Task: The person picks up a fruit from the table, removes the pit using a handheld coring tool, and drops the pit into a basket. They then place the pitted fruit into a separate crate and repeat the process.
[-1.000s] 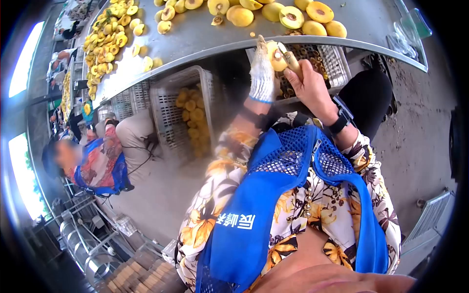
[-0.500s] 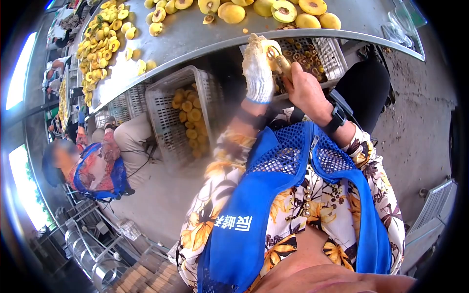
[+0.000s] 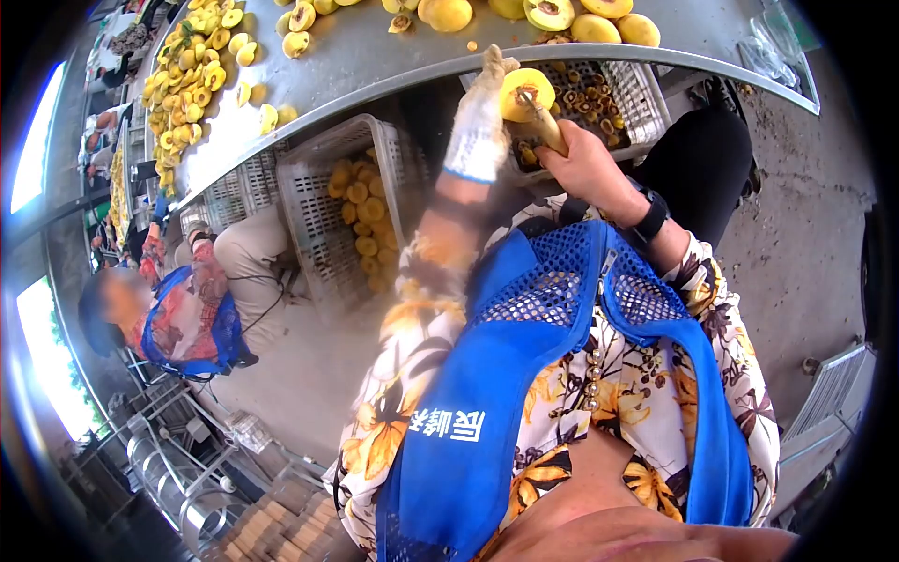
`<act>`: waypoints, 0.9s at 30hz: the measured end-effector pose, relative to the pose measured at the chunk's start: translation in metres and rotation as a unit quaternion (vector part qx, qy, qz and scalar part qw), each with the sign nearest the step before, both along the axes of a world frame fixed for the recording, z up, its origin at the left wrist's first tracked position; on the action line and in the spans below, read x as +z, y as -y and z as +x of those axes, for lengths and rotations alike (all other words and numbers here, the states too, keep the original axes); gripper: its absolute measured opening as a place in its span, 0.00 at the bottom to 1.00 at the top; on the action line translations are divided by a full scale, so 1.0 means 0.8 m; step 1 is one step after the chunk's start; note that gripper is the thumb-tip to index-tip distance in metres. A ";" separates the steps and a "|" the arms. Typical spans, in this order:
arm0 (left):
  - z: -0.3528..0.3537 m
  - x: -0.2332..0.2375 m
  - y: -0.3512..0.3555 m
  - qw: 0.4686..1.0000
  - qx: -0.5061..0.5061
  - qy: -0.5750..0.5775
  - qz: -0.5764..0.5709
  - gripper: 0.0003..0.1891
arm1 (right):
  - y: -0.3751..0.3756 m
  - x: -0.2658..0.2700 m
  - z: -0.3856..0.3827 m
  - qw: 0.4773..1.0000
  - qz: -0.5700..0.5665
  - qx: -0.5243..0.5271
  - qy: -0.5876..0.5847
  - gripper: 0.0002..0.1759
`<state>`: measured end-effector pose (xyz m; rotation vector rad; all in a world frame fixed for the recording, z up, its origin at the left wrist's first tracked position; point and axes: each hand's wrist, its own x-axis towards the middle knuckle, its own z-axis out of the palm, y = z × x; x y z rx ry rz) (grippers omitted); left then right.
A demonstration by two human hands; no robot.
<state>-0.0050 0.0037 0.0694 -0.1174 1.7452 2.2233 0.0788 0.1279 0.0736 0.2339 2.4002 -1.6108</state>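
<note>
My left hand (image 3: 476, 126), in a white knitted glove with a soiled fingertip area, holds a yellow peach half (image 3: 517, 105) with its cut face showing. Bare-skinned, my right hand (image 3: 590, 167) is wrapped round the light handle of a pitting tool (image 3: 548, 131). The tool's metal tip touches the middle of the cut face, at the pit area. Below both hands stands a pale plastic crate (image 3: 644, 105) with brown pits and scraps inside. Whole and halved peaches (image 3: 446, 14) lie on the metal table (image 3: 375, 70) just beyond.
Left of my arm stands another crate (image 3: 304, 206) holding yellow peach halves. A heap of halves (image 3: 187, 89) covers the table's left part. A co-worker (image 3: 187, 309) in a blue vest sits at the left. Clear plastic bags (image 3: 763, 61) lie at the table's right end.
My left hand has risen slightly, and the peach half's cut face is now more exposed. My right hand with the tool has shifted a little down and right.
</note>
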 end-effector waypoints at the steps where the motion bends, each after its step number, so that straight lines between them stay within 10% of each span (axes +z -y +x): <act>1: 0.004 0.005 -0.003 0.998 0.042 0.051 -0.021 0.25 | 0.003 -0.006 0.000 1.000 -0.010 0.001 -0.020 0.13; 10: 0.005 -0.003 -0.009 0.972 0.020 0.203 0.113 0.17 | 0.020 0.012 0.006 0.956 -0.229 0.007 0.182 0.07; 27: 0.000 -0.006 -0.007 0.993 0.024 0.103 0.059 0.17 | 0.000 -0.014 0.007 0.788 -0.552 0.058 0.267 0.08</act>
